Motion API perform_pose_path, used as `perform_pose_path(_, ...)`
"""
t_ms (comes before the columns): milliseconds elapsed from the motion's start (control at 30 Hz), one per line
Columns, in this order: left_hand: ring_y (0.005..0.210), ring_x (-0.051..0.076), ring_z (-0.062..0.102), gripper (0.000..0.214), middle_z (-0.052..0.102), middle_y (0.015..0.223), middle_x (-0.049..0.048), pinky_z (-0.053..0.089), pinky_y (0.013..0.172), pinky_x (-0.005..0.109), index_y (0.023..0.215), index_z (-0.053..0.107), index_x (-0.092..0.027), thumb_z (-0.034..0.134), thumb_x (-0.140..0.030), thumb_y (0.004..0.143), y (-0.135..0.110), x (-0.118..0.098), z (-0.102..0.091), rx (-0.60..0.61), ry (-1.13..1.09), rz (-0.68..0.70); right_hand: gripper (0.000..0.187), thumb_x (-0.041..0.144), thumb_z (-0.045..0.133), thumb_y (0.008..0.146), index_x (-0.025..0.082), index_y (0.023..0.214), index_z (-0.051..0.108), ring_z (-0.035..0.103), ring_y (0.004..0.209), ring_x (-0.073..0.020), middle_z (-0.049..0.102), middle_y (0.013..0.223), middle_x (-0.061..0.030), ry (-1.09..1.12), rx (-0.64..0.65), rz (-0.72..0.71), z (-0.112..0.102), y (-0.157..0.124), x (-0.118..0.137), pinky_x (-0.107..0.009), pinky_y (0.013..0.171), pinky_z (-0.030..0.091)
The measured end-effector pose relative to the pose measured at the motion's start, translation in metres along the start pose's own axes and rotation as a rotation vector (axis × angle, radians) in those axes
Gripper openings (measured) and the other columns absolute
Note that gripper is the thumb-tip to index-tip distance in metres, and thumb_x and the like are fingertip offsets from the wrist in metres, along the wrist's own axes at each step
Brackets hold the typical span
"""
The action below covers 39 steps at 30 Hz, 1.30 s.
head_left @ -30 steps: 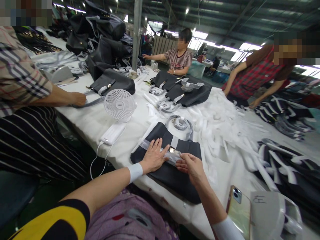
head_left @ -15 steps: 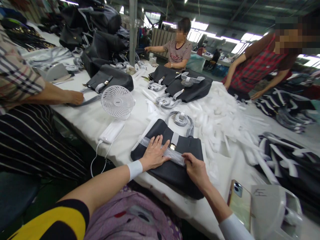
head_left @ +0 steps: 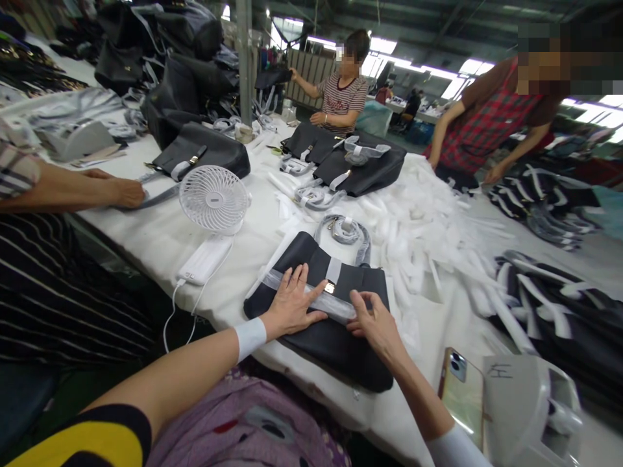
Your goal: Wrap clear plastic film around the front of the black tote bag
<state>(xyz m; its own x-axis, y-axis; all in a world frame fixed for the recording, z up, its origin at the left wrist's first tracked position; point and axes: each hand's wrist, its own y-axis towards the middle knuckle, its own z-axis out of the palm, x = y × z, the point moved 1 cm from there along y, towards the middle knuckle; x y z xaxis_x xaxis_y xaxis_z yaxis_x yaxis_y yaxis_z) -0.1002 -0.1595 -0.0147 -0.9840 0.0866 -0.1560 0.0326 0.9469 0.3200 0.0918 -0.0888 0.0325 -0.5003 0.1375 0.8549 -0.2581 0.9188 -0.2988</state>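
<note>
A black handbag [head_left: 316, 340] lies flat on the white-covered table in front of me. Its gold clasp [head_left: 329, 287] sits below a white-wrapped tab. Across the bag, under the clasp, runs a plastic-wrapped strip [head_left: 333, 306]. My left hand [head_left: 292, 301] rests on the strip and the bag, fingers stretched and spread. At the strip's right end, my right hand [head_left: 374, 324] pinches its edge between thumb and fingers; the exact grip is partly hidden. A coiled, plastic-wrapped strap [head_left: 346, 229] lies just beyond the bag's top edge.
Left of the bag stands a white fan [head_left: 214, 200] on a corded white base. A phone [head_left: 461, 395] and a grey tape dispenser [head_left: 530, 408] lie at right. White wrapping scraps [head_left: 418, 214] and more black bags [head_left: 360, 165] spread beyond. Co-workers' hands work left and right.
My right hand's fingers have shifted slightly at the strip's end; my left hand stays pressed on the bag. The far co-worker now holds up a black piece. The view has turned slightly.
</note>
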Motion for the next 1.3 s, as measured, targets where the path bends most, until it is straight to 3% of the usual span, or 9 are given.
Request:
perform_pose_path(100,0.143,0.037,0.021,0.077,0.021,0.156,0.0139,0.016,0.115,0.055,0.148,0.030,-0.035,0.050,-0.070,0.082,0.000,0.000,0.000,0.002,0.010,-0.003,0.047,0.049,0.066,0.074,0.021,0.108,0.049,0.064,0.051,-0.0226,0.061,0.055,0.0020,0.013,0.015,0.000,0.012,-0.003,0.002,-0.031,0.048,0.051)
perform_pose_path(233,0.143,0.037,0.021,0.082,0.022,0.156,0.0152,0.016,0.115,0.055,0.150,0.025,-0.033,0.050,-0.071,0.082,0.001,0.000,0.001,0.007,0.028,-0.001,0.027,0.036,0.057,0.079,0.023,0.102,0.055,0.063,0.058,-0.0193,0.062,0.062,0.0025,-0.056,-0.128,-0.310,0.016,-0.007,0.002,-0.030,0.058,0.049)
perform_pose_path(300,0.143,0.038,0.021,0.085,0.022,0.155,0.0169,0.016,0.114,0.055,0.151,0.022,-0.031,0.049,-0.071,0.082,0.001,0.000,0.001,0.008,0.033,-0.001,0.024,0.035,0.055,0.080,0.023,0.100,0.058,0.062,0.060,-0.0192,0.062,0.065,0.0019,-0.166,-0.180,-0.395,0.014,-0.008,-0.003,-0.031,0.061,0.047)
perform_pose_path(567,0.143,0.038,0.019,0.087,0.018,0.156,0.0186,0.017,0.114,0.055,0.153,0.011,-0.032,0.045,-0.072,0.083,0.000,0.001,-0.001,0.017,0.040,0.009,0.021,0.028,0.047,0.086,0.023,0.103,0.058,0.064,0.068,-0.0206,0.067,0.079,-0.0032,-0.407,-0.240,-0.420,0.008,-0.007,-0.016,-0.029,0.064,0.041)
perform_pose_path(767,0.142,0.044,0.019,0.077,0.014,0.159,0.0124,0.018,0.111,0.061,0.151,0.014,-0.041,0.042,-0.069,0.086,0.000,0.001,-0.003,0.034,0.040,0.070,0.024,0.026,0.044,0.091,0.021,0.110,0.057,0.061,0.058,-0.0212,0.062,0.063,-0.0016,-0.618,-0.206,-0.275,0.008,-0.001,-0.019,-0.028,0.056,0.035)
perform_pose_path(933,0.141,0.046,0.017,0.061,0.018,0.158,0.0061,0.016,0.109,0.066,0.145,0.025,-0.050,0.040,-0.066,0.089,0.001,0.002,-0.004,0.051,0.021,0.110,0.027,0.030,0.041,0.094,0.022,0.110,0.062,0.066,0.065,-0.0228,0.071,0.079,-0.0052,-0.622,-0.251,-0.322,0.007,0.001,-0.019,-0.030,0.059,0.039)
perform_pose_path(1133,0.141,0.046,0.016,0.056,0.021,0.157,0.0035,0.016,0.109,0.066,0.142,0.031,-0.052,0.041,-0.065,0.089,0.001,0.002,-0.003,0.054,-0.017,0.100,0.034,0.034,0.036,0.096,0.021,0.108,0.065,0.069,0.079,-0.0248,0.073,0.096,-0.0079,-0.626,-0.245,-0.350,0.006,0.001,-0.025,-0.032,0.068,0.045)
perform_pose_path(1233,0.142,0.045,0.014,0.056,0.022,0.156,0.0040,0.016,0.109,0.066,0.142,0.033,-0.052,0.042,-0.064,0.088,0.000,0.002,-0.003,0.052,-0.026,0.097,0.035,0.037,0.034,0.097,0.021,0.106,0.064,0.068,0.080,-0.0248,0.072,0.091,-0.0083,-0.622,-0.192,-0.286,0.005,0.001,-0.018,-0.032,0.069,0.044)
perform_pose_path(1300,0.142,0.045,0.014,0.055,0.021,0.157,0.0045,0.017,0.109,0.067,0.141,0.034,-0.051,0.043,-0.064,0.088,0.000,0.002,-0.003,0.050,-0.026,0.097,0.032,0.043,0.043,0.095,0.021,0.108,0.062,0.066,0.074,-0.0244,0.069,0.078,-0.0053,-0.609,-0.161,-0.239,0.006,0.000,-0.011,-0.031,0.066,0.042)
